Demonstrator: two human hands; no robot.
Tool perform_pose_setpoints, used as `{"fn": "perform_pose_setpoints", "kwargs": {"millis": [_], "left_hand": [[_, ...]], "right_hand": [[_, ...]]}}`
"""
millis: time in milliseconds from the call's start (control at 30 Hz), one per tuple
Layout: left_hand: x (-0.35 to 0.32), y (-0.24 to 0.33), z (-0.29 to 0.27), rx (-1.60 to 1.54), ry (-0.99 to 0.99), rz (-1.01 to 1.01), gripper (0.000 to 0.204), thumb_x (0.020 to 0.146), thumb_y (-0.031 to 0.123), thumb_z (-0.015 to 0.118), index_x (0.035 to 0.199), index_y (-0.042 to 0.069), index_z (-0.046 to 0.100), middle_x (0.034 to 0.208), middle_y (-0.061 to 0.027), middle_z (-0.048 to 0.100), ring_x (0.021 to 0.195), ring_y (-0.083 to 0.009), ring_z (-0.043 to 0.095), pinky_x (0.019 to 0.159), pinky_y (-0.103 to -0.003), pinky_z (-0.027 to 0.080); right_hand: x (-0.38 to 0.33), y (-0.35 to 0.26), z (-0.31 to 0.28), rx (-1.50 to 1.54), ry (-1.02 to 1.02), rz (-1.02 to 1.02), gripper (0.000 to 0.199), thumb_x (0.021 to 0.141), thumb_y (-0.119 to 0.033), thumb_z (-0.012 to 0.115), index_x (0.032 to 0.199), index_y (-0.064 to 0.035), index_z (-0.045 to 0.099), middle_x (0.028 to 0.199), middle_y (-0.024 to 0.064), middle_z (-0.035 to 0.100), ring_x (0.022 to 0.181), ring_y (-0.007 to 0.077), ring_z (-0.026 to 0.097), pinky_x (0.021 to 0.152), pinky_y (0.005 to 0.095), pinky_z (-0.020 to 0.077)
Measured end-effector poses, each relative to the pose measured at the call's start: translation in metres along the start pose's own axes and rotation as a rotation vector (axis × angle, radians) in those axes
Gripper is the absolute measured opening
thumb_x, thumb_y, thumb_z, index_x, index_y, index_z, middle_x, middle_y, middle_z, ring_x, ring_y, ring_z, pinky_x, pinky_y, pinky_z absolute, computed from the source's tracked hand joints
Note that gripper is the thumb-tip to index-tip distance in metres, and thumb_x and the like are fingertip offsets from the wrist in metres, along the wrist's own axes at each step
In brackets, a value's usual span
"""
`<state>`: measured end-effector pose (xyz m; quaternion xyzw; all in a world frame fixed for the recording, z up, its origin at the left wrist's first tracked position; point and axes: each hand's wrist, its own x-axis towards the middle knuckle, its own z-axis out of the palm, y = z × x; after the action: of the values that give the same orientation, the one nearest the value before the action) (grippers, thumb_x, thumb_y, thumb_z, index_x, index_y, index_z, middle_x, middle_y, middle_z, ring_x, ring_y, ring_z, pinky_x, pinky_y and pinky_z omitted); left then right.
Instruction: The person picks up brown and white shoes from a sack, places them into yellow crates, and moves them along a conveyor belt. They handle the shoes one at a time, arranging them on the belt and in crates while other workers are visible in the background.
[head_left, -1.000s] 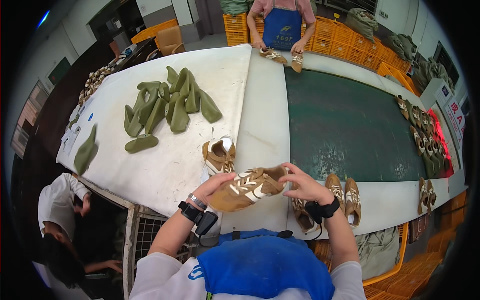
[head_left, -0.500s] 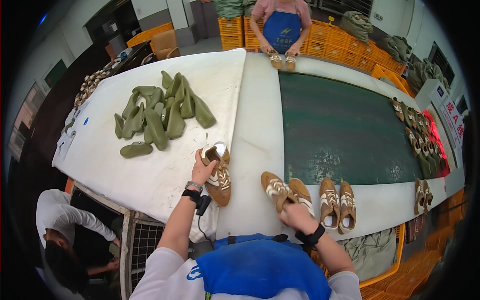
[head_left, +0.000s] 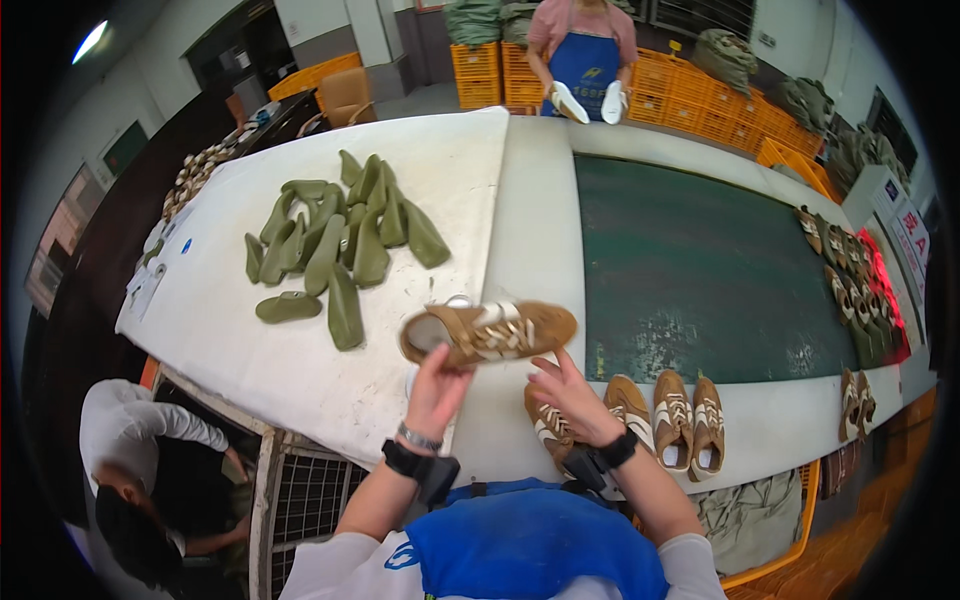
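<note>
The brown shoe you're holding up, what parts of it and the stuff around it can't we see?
- Brown shoe, head view: its sole faces away, and the left hand covers the heel's underside.
- Shoe under the right hand, head view: that hand hides its front.
- Shoes along the far right edge, head view: too small and bent by the lens to count.
- Person lower left, head view: partly hidden below the table.
</note>
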<state>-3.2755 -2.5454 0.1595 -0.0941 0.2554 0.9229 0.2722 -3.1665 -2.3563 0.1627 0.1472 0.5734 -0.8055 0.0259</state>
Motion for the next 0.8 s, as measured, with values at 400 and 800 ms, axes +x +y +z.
{"fn": "perform_pose_setpoints", "kwargs": {"millis": [400, 800], "left_hand": [[0.031, 0.021, -0.133, 2.089, 0.066, 0.642, 0.087, 0.073, 0.024, 0.070, 0.143, 0.011, 0.021, 0.141, -0.0246, 0.028, 0.129, -0.0331, 0.031, 0.104, -0.044, 0.032], [-0.006, 0.072, -0.061, 0.803, -0.133, -0.096, 0.040, 0.094, 0.034, 0.041, 0.118, 0.002, 0.050, 0.096, -0.0089, 0.064, 0.067, -0.0185, 0.063, 0.053, -0.025, 0.051]], "right_hand": [[0.023, 0.053, -0.060, -1.043, 0.179, -0.077, 0.051, 0.077, -0.035, 0.070, 0.110, 0.0007, 0.056, 0.093, 0.0198, 0.066, 0.086, 0.0325, 0.065, 0.076, 0.0400, 0.0506], [0.006, 0.002, -0.061, -0.997, 0.286, -0.494, 0.080, 0.068, -0.020, 0.075, 0.136, -0.0054, 0.036, 0.123, 0.0176, 0.050, 0.097, 0.0268, 0.059, 0.083, 0.0346, 0.0478]]}}
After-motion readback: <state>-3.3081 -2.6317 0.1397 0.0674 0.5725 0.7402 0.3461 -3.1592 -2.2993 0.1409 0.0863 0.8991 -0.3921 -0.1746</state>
